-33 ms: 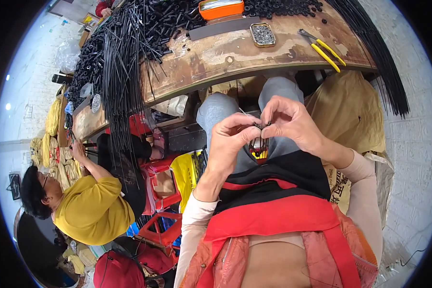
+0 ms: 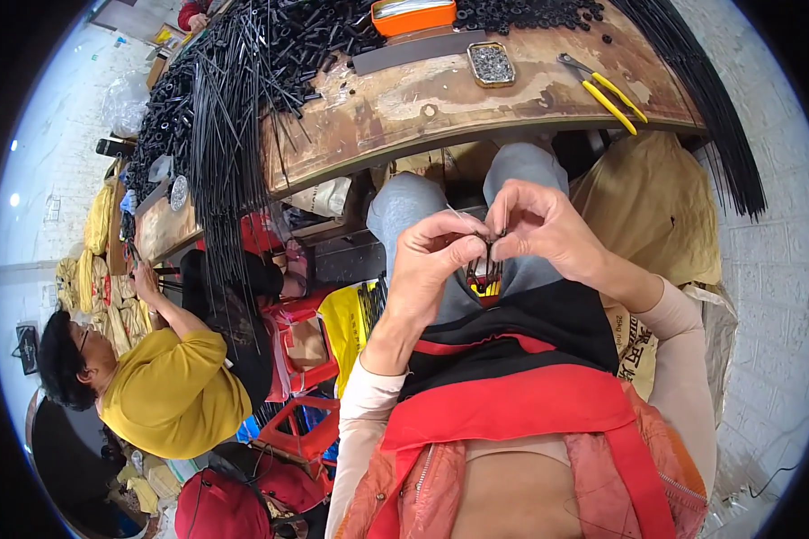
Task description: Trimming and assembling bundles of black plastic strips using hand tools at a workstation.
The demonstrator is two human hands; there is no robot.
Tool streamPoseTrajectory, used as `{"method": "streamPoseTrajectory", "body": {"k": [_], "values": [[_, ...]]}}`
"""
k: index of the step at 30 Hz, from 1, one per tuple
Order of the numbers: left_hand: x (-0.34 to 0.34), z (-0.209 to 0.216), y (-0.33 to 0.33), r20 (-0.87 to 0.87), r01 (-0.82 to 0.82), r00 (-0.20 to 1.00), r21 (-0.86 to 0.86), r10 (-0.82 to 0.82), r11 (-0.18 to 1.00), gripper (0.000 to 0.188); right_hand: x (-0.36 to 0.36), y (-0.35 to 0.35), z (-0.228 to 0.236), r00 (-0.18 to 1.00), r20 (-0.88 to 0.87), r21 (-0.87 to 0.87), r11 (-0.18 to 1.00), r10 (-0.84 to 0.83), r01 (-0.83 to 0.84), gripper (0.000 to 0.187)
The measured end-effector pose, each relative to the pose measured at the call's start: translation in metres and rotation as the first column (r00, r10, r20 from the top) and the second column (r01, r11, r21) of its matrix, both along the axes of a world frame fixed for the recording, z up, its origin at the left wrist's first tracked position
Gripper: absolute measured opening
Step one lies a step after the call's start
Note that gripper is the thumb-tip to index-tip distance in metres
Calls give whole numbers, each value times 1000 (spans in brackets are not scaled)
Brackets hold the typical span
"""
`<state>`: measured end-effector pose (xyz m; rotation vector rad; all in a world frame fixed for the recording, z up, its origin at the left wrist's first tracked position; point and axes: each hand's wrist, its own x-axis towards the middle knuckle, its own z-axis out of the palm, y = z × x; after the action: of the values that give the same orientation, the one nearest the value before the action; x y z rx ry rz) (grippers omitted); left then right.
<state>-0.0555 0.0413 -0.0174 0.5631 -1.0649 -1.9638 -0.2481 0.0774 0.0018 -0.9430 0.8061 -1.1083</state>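
Above my lap, my left hand (image 2: 427,265) and my right hand (image 2: 548,235) meet fingertip to fingertip. Each pinches a small dark piece at the meeting point, and the fingers hide most of it. A thin pale wire (image 2: 458,213) juts up by the left forefinger. Below the fingertips hang short thin black rods (image 2: 497,269), over a red and yellow item (image 2: 486,289) in my lap. Whether the rods are joined to the dark piece I cannot make out.
On the wooden table (image 2: 404,121) ahead lie yellow-handled pliers (image 2: 613,101), a small tray of metal bits (image 2: 492,65), an orange box (image 2: 413,16) and heaped black parts (image 2: 324,36). Bundles of black rods (image 2: 225,144) overhang its edge. A co-worker in yellow (image 2: 175,391) sits left.
The fingertips have shifted slightly, and the black rods beneath them stand a little more upright. Both hands keep their place and their pinch.
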Motion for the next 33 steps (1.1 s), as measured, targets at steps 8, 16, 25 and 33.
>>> {"method": "streamPoseTrajectory", "body": {"k": [8, 16, 25, 33], "values": [[1, 4, -19, -32, 288, 957, -15, -288, 958, 26, -11, -18, -13, 937, 169, 32, 949, 306, -315, 29], [1, 1, -23, -105, 324, 941, -8, -323, 946, 22, -5, -20, -20, 865, 427, 62, 946, 263, -318, 32], [-2, 26, -17, 136, 225, 969, -125, -208, 966, 25, -8, 0, 22, 997, -4, -163, 984, -71, 69, 21], [-15, 3, -26, 135, 177, 977, -80, -165, 981, 17, -22, -5, 1, 969, -160, -350, 928, -191, 125, 22]]}}
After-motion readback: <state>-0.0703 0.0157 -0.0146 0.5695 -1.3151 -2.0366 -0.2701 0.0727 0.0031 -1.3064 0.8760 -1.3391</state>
